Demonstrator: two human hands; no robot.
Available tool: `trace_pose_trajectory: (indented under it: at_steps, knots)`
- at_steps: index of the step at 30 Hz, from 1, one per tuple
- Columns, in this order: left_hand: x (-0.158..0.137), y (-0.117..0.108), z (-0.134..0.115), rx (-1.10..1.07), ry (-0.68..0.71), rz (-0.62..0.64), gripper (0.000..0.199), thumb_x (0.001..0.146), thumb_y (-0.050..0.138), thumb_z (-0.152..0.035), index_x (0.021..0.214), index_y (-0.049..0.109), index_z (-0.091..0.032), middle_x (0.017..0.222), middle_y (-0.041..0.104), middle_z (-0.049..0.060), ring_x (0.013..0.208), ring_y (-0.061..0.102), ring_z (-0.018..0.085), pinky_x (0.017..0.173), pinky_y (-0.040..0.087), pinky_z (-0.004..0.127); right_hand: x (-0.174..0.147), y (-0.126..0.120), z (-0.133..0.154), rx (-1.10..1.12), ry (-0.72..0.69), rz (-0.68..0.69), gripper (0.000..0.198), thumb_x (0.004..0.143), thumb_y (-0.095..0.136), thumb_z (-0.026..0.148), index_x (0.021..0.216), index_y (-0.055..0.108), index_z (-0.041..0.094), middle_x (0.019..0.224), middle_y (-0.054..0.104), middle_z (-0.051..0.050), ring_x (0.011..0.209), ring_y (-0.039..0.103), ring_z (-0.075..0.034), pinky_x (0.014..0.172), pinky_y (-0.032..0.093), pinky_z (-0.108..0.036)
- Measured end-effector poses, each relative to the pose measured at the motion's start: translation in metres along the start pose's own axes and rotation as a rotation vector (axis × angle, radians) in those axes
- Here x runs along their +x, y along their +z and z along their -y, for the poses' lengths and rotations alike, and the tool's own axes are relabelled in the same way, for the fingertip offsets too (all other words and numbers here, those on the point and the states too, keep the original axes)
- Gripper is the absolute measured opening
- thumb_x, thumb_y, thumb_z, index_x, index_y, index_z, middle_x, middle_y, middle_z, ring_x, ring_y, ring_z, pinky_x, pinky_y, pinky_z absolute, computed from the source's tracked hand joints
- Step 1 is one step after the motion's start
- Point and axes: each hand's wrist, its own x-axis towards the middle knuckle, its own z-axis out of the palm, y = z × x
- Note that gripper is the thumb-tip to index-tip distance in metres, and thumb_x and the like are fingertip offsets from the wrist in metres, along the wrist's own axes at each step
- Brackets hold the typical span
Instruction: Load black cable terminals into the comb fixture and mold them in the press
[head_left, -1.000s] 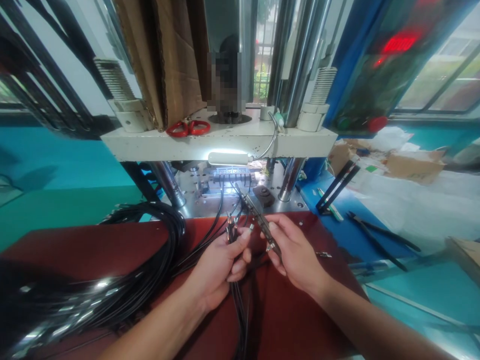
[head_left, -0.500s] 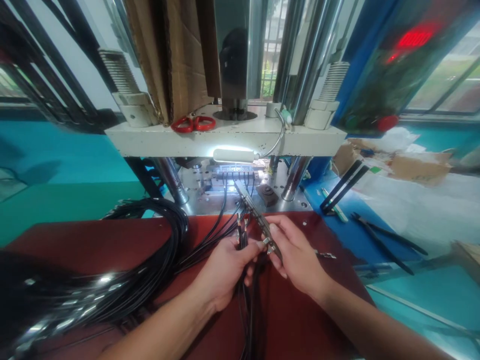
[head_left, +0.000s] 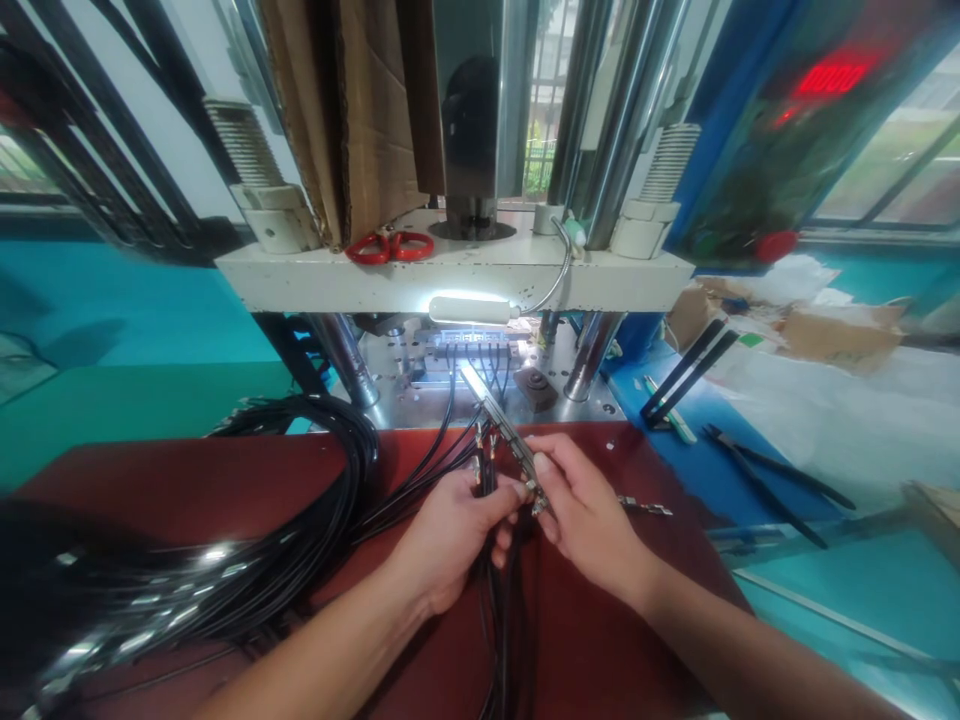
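My left hand is closed around several black cables whose ends carry metal terminals; their lengths hang down below the fist. Fingers of my right hand grip a long, narrow metal bar with small metal parts along it. The bar slants up and left toward the press, its lower end beside my left thumb. Where thumb and bar meet, a small metal terminal shows; which hand bears it I cannot tell. Other cables run from the lit mould under the press plate.
A thick coil of black cables lies left on the red-brown table. Small metal pieces lie right of my hand. Red-handled scissors rest on the press plate. Black pliers lie on the blue surface.
The bar in my right hand has shifted slightly, its upper tip a little further left. My left hand still holds the cables in almost the same place.
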Motion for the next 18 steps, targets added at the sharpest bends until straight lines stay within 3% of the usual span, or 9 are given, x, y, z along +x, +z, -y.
trace_pose_trajectory:
  at_steps: [5, 9, 13, 18]
  knots:
    - [0.001, -0.008, -0.009, -0.181, 0.038, -0.046, 0.028, 0.079, 0.067, -0.032, 0.101, 0.063, -0.014, 0.073, 0.056, 0.000, 0.063, 0.053, 0.008, 0.060, 0.046, 0.019, 0.004, -0.006, 0.005, 0.158, 0.112, -0.067, 0.032, 0.090, 0.044, 0.048, 0.110, 0.054, 0.025, 0.059, 0.045, 0.006, 0.036, 0.036, -0.006, 0.027, 0.023, -0.014]
    - [0.003, -0.012, -0.013, -0.398, 0.037, -0.063, 0.030, 0.083, 0.063, -0.029, 0.109, 0.063, -0.012, 0.077, 0.054, 0.001, 0.065, 0.053, 0.008, 0.064, 0.047, 0.020, 0.005, -0.008, 0.009, 0.185, 0.099, -0.116, 0.030, 0.088, 0.047, 0.046, 0.106, 0.056, 0.024, 0.068, 0.049, 0.005, 0.035, 0.037, -0.004, 0.025, 0.024, -0.014]
    - [0.002, -0.010, -0.012, -0.427, 0.056, -0.045, 0.028, 0.086, 0.059, -0.032, 0.105, 0.063, -0.013, 0.070, 0.049, -0.002, 0.055, 0.046, 0.005, 0.050, 0.041, 0.017, 0.004, -0.007, 0.010, 0.210, 0.099, -0.094, 0.031, 0.088, 0.047, 0.046, 0.107, 0.057, 0.023, 0.066, 0.048, 0.005, 0.034, 0.035, -0.004, 0.026, 0.023, -0.014]
    - [0.002, -0.008, -0.010, -0.287, -0.030, -0.039, 0.022, 0.080, 0.066, -0.034, 0.092, 0.059, -0.017, 0.073, 0.054, -0.003, 0.043, 0.037, 0.002, 0.035, 0.027, 0.014, 0.004, -0.006, 0.008, 0.214, 0.099, -0.085, 0.031, 0.088, 0.047, 0.046, 0.108, 0.056, 0.024, 0.065, 0.048, 0.006, 0.034, 0.035, -0.004, 0.026, 0.023, -0.014]
